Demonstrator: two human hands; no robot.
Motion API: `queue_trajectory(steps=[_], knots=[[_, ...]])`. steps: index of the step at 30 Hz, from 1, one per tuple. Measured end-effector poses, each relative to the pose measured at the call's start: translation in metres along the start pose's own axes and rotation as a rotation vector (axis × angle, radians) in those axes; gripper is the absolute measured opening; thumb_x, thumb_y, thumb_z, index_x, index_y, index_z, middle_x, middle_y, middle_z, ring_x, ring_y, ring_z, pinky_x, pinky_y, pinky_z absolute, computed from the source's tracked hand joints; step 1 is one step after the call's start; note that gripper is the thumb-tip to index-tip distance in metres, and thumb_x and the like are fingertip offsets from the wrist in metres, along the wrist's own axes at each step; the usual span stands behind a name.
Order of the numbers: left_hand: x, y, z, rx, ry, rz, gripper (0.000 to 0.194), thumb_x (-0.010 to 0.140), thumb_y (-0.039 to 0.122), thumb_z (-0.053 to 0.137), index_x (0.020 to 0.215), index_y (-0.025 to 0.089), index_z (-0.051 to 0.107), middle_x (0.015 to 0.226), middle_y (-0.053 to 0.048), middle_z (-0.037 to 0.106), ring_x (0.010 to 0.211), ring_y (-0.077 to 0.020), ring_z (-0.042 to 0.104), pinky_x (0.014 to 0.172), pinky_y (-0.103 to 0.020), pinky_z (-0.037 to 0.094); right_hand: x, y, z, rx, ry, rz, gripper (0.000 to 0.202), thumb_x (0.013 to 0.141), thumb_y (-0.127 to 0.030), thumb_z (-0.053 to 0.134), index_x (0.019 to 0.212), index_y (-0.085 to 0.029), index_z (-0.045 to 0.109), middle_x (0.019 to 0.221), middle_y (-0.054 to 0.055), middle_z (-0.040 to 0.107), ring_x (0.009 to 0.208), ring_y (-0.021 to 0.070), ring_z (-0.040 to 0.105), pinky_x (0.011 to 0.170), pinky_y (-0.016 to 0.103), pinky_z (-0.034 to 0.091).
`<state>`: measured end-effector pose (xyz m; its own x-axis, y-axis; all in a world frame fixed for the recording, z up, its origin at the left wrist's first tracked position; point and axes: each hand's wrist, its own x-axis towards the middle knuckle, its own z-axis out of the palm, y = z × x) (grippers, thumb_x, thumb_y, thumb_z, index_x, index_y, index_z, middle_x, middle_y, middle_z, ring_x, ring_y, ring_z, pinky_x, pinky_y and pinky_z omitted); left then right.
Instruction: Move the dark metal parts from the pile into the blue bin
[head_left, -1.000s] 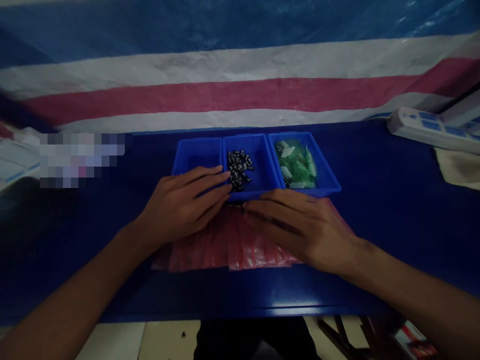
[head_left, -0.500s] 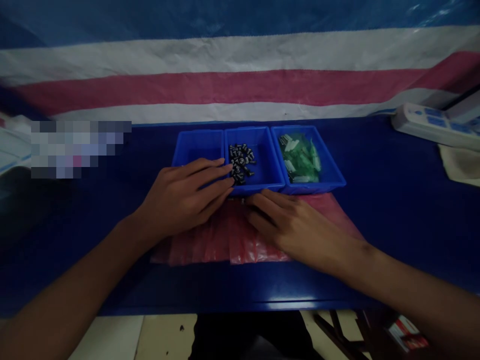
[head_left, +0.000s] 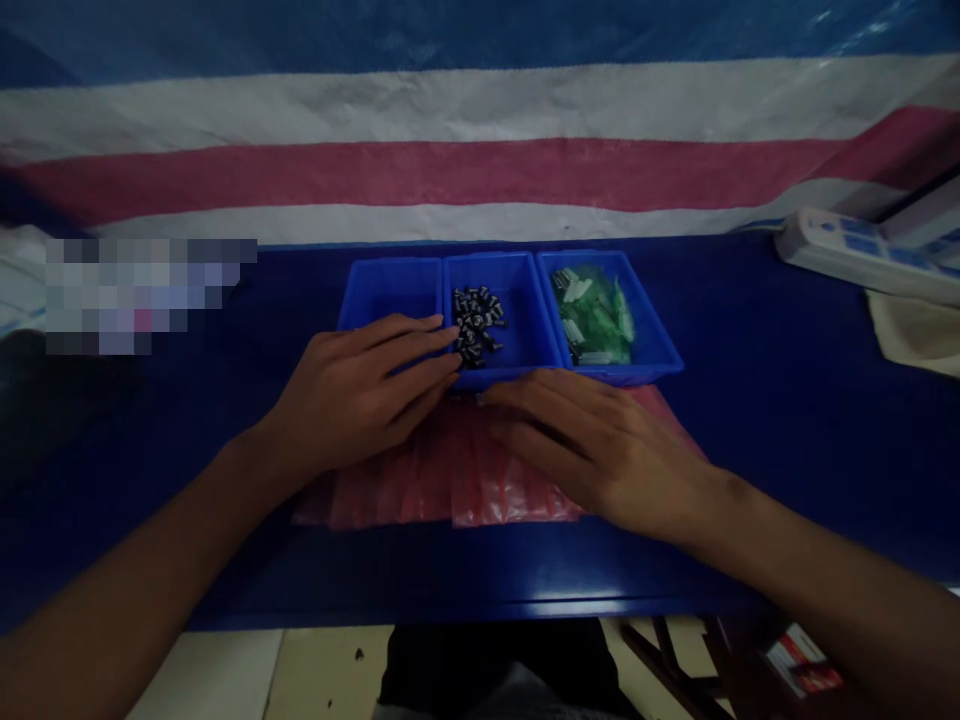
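Several black screws (head_left: 477,322) lie in the middle blue bin (head_left: 525,330). My left hand (head_left: 367,385) has its fingers spread over the front of the left bin (head_left: 394,285), fingertips at the screws' side of the middle bin. Just in front of the middle bin, my right hand (head_left: 577,430) is bent over the pink plastic bags (head_left: 480,490); a small shiny piece shows at its fingertips, too small to make out. The right bin (head_left: 660,355) holds green plastic packets (head_left: 604,315) and pale and metallic pieces.
A white power strip (head_left: 862,250) lies at the right back of the blue table (head_left: 787,400), beside a beige piece (head_left: 919,330). A striped sheet (head_left: 480,170) hangs behind. A blurred, pixelated item is at the left. A dark stool stands below right.
My right hand's fingers have stretched and shifted slightly up along the front of the middle bin. My left hand keeps its place by the bins. The whole view has shifted a little.
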<state>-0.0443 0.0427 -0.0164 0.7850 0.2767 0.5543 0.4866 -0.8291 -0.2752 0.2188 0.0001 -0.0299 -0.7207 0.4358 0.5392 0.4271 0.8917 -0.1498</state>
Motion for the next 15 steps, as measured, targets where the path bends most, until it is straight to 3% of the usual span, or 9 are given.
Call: queue_trajectory(steps=[4,7,11,15], knots=[[-0.001,0.000,0.001,-0.045,-0.025,-0.044,0.018,0.101,0.018,0.068,0.119,0.019,0.071,0.127,-0.006,0.078,0.121,-0.0244,0.075,0.094,-0.037,0.069,0.001,-0.003,-0.006,0.254,0.041,0.137,0.026,0.109,-0.008,0.045,0.102,-0.014,0.069,0.105,0.010,0.079,0.095,0.0197,0.078,0.082,0.029,0.064],[0.000,0.000,0.000,-0.048,-0.020,-0.050,0.017,0.101,0.017,0.069,0.118,0.018,0.072,0.127,-0.006,0.078,0.120,-0.0243,0.076,0.093,-0.035,0.069,0.006,-0.006,-0.010,0.525,0.069,0.291,0.012,0.105,-0.010,0.060,0.103,-0.017,0.070,0.103,0.004,0.079,0.095,0.0146,0.077,0.085,0.023,0.062],[0.001,-0.001,-0.002,-0.032,-0.029,-0.044,0.014,0.102,0.019,0.067,0.114,0.018,0.074,0.126,-0.007,0.078,0.118,-0.0242,0.076,0.089,-0.034,0.070,0.014,-0.006,-0.012,0.744,0.133,0.389,0.017,0.096,-0.005,0.071,0.103,-0.020,0.076,0.108,0.004,0.077,0.100,0.0159,0.075,0.092,0.027,0.061],[0.000,-0.003,-0.001,-0.053,-0.019,-0.048,0.015,0.102,0.019,0.066,0.114,0.021,0.075,0.126,-0.006,0.079,0.118,-0.0235,0.076,0.089,-0.034,0.070,0.019,-0.006,-0.009,0.922,0.170,0.454,0.013,0.096,-0.009,0.073,0.094,-0.020,0.080,0.108,0.005,0.078,0.102,0.0155,0.076,0.095,0.029,0.062]])
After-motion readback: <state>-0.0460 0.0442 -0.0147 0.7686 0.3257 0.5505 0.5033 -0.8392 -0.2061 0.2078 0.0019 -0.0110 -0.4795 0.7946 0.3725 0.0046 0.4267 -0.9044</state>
